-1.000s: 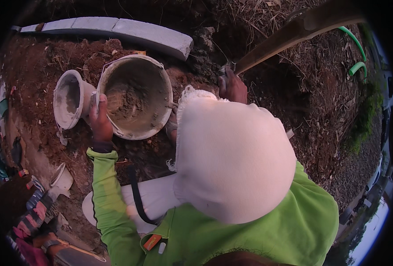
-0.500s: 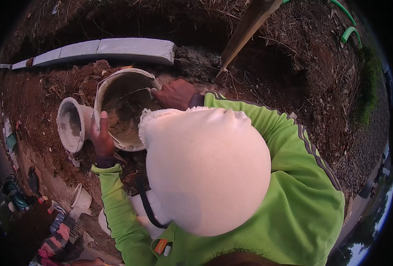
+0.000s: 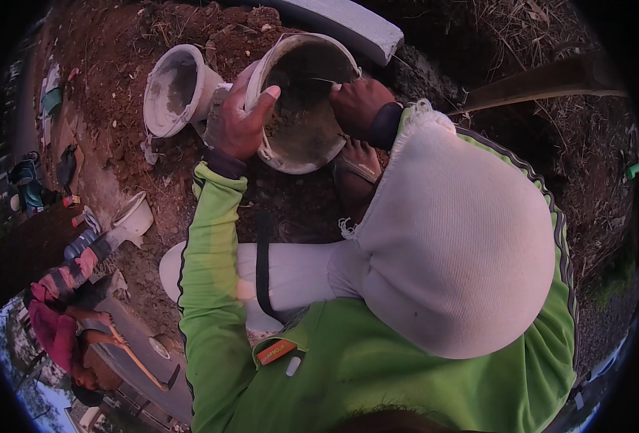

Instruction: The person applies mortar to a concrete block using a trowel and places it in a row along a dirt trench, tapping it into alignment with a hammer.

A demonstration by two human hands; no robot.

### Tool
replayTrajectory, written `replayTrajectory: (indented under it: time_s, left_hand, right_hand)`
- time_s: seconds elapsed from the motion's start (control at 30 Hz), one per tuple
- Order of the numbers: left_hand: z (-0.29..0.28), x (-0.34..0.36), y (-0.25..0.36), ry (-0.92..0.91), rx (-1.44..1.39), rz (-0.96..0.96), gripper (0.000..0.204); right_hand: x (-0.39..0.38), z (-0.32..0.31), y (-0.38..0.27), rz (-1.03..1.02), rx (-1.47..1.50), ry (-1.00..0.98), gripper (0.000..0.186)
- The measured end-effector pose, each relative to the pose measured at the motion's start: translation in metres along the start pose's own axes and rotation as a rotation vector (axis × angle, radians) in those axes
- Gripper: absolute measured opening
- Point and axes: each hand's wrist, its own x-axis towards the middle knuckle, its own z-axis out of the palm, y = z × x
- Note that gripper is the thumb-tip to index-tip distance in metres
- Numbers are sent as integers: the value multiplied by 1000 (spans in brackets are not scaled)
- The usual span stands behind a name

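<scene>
A pale, dirt-caked bucket (image 3: 312,153) is tilted so its mouth faces me, with grey-brown residue on the inside. My left hand (image 3: 241,121) is closed on its left side, thumb over the rim. At the opposite side of the rim, my right hand (image 3: 362,105) is curled shut, apparently gripping the rim or the thin wire handle. A second, smaller pale bucket (image 3: 173,92) lies tipped just left of my left hand, mortar-smeared inside. My sandalled foot (image 3: 360,160) stands beside the first bucket, below my right hand.
A long pale concrete block (image 3: 359,27) lies at the far side, with a wooden stake (image 3: 543,83) to its right. My white-clad knee (image 3: 464,238) bulges up close. Lower left, another person (image 3: 56,325) holds a wooden-handled tool (image 3: 135,353) near a third bucket (image 3: 134,214).
My view has turned and shifted, so the buckets and block appear higher and farther right. Both hands stay on the bucket. My foot and the other person's tool have come into view.
</scene>
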Motion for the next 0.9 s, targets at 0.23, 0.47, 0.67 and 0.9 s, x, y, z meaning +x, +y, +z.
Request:
replayTrajectory:
  time_s: [0.23, 0.47, 0.67, 0.9]
  left_hand:
    - [11, -8, -15, 70, -262, -110, 49]
    - [-4, -23, -33, 111, -253, -250, 46]
    - [-4, -25, -24, 110, -275, -337, 45]
    - [1, -14, -18, 87, -288, -303, 42]
  right_hand:
    - [-9, 48, 10, -221, 637, -257, 33]
    - [-79, 46, -17, 305, 1046, 425, 40]
    - [-150, -31, 51, 312, 987, 523, 39]
    - [-206, -3, 83, 813, 366, 121, 39]
